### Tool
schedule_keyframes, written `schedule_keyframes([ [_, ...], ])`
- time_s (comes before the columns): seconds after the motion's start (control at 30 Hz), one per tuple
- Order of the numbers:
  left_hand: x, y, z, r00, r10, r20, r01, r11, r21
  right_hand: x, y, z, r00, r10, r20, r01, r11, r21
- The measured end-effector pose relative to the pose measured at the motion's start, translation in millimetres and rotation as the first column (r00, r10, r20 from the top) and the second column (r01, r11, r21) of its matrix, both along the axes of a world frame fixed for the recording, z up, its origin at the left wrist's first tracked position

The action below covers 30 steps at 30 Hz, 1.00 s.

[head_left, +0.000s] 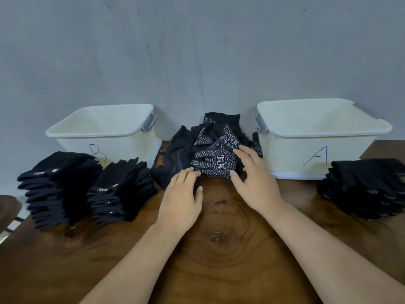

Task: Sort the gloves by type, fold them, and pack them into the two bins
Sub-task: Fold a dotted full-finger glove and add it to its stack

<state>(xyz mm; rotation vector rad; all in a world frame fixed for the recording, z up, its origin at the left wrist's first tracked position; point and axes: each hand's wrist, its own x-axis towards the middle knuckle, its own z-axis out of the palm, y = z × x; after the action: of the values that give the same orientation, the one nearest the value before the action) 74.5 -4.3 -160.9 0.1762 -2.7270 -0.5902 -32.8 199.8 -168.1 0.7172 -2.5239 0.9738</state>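
Hands on gloves between bins

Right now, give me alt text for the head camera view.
The left hand and right hand touch a loose pile of black gloves between bin B and bin A; folded stacks lie on the wooden table near both bins.

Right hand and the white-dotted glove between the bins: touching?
Touching. Head view: the right hand rests its fingertips on the right side of the dotted glove, thumb tip against the glove's near edge; no gap shows.
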Motion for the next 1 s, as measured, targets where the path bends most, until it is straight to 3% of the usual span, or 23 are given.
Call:
schedule_keyframes([
  [0.13,4.7,-4.4,-6.2,0.999,-0.026,0.027,0.025,1.0,0.01,-6.9,-6.3,-0.1,0.999,-0.028,-0.036,0.032,0.993,0.111],
  [0.47,19.4,-10.5,1.4,0.999,-0.017,0.037,0.011,0.99,0.14,14.7,-4.2,6.4,0.97,0.053,-0.236,-0.042,0.998,0.049],
  [0.6,22.7,-6.9,4.8,0.999,-0.035,0.012,0.032,0.98,0.195,27.3,-0.9,20.5,0.987,0.058,-0.152,-0.073,0.992,-0.101],
  [0.67,24.5,-6.1,8.3,0.999,-0.044,-0.015,0.047,0.954,0.297,33.2,0.7,23.7,0.994,0.082,-0.077,-0.091,0.988,-0.126],
  [0.83,29.6,1.3,15.9,0.979,-0.131,-0.156,0.195,0.819,0.54,45.3,-0.9,43.3,0.937,0.297,0.185,-0.236,0.927,-0.293],
  [1.0,36.9,1.8,29.1,0.884,-0.401,-0.24,0.414,0.437,0.799,55.5,2.9,69.0,0.72,0.603,0.344,-0.469,0.788,-0.4],
])
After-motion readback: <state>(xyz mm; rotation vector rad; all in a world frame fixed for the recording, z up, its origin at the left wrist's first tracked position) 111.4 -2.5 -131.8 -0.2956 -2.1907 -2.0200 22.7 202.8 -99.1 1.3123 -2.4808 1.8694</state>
